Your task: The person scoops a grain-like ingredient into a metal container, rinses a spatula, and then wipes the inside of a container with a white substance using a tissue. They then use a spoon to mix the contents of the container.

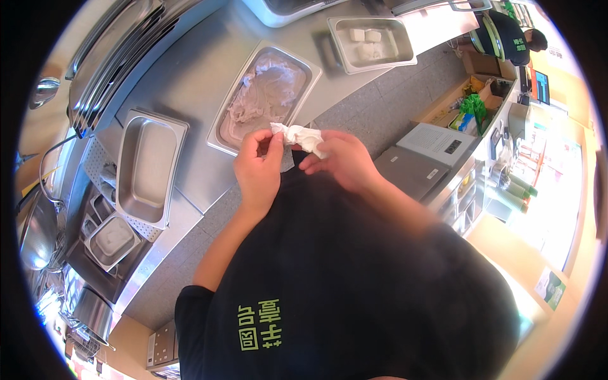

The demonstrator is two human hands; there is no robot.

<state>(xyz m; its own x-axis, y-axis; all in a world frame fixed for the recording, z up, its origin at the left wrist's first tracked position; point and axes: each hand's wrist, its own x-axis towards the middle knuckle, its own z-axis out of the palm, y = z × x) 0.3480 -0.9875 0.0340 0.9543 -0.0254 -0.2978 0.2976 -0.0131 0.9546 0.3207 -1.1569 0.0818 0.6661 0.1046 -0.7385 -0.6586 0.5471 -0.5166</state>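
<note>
A crumpled white paper tissue [304,136] is stretched between my two hands, just in front of my dark shirt. My left hand [259,161] pinches one end of it between thumb and fingertips. At the other end, my right hand [344,159] grips the tissue with the fingers bent around it. Beyond the hands, a rectangular stainless steel pan [312,80] sits on the steel counter [199,71]. Crumpled clear plastic film [280,78] lies in that pan over a pale pinkish-brown content, which I cannot identify.
Farther right is a steel pan [403,50] with several white blocks [373,36]. Another deep steel pan [149,166] stands left, beside a sink [88,263] holding small pans. Opened cardboard boxes [439,107] line the right side. A person [506,38] is at the upper right.
</note>
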